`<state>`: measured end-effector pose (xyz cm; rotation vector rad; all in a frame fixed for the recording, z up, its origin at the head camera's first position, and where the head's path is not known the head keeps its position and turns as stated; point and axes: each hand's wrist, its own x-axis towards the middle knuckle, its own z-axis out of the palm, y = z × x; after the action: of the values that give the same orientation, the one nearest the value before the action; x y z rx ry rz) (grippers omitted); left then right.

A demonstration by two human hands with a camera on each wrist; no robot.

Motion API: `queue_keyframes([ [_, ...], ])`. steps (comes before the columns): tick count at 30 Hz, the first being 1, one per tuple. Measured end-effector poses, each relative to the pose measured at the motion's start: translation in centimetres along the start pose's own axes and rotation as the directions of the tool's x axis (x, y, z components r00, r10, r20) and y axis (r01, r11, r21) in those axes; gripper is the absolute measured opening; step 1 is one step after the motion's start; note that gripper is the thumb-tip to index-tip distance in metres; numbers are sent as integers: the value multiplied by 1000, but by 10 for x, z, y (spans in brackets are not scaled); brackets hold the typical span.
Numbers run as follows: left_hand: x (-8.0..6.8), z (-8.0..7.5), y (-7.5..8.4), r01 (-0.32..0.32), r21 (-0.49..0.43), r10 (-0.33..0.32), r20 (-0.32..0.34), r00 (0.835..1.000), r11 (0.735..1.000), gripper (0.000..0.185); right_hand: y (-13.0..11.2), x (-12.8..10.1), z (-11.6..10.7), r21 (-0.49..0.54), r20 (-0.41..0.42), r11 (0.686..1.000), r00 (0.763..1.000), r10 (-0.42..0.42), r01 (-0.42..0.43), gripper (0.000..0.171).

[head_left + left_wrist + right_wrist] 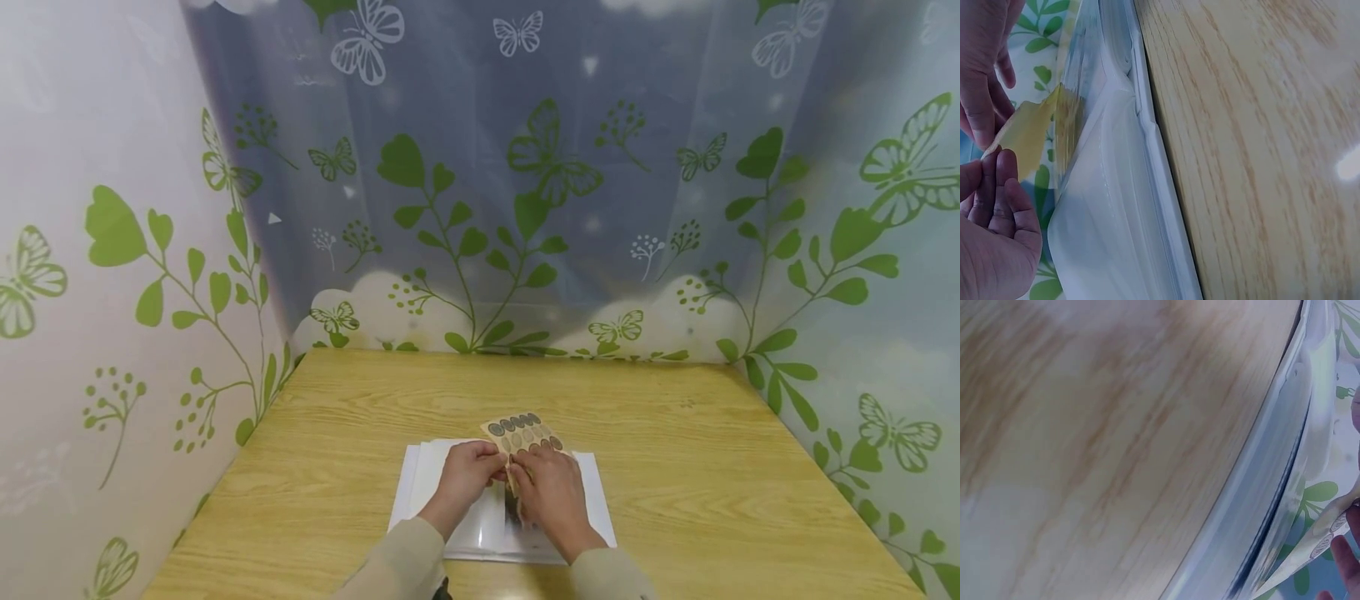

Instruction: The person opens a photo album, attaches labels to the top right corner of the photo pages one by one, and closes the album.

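A tan sheet of round stickers [517, 429], in rows of grey and brown, stands tilted above an open album [427, 479] with clear plastic pages. My left hand [472, 472] pinches the near left edge of the sheet between thumb and fingers. Close beside it, my right hand [553, 492] grips the sheet's near side, its fingers over the lower stickers. In the left wrist view, the fingertips of both hands meet at one edge of the yellowish sheet [1030, 134]. The right wrist view catches only some fingers [1346, 556] beside the printed sheet [1310, 540].
The album lies on a wood-grain table [675, 467], its page stack [1116, 212] thick and slightly bowed at the edge. A dark picture [513, 508] shows on the right page under the hands. Printed curtains with leaves and butterflies [480, 183] enclose the table on three sides.
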<state>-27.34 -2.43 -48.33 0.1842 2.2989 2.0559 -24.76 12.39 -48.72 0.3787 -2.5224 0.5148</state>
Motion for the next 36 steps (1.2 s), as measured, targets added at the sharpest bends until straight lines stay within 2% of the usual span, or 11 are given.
queue_keyframes([
  [12, -3, 0, 2, 34, 32, -34, 10, 999, 999, 12, 0, -1, -1, 70, 40, 995, 997, 69, -71, 10],
  [27, -1, 2, -2, 0, 14, 0, 21, 1000, 1000, 11, -2, 0, -1, 58, 17, 996, 998, 61, -62, 7],
  [32, -3, 2, -1, -11, 13, 11, 18, 1000, 1000, 11, -1, 2, -2, 48, 21, 996, 997, 79, -80, 7],
  [36, -3, 2, -1, -6, 20, 5, 12, 1000, 1000, 12, -1, 1, -3, 77, 33, 991, 993, 111, -113, 8],
])
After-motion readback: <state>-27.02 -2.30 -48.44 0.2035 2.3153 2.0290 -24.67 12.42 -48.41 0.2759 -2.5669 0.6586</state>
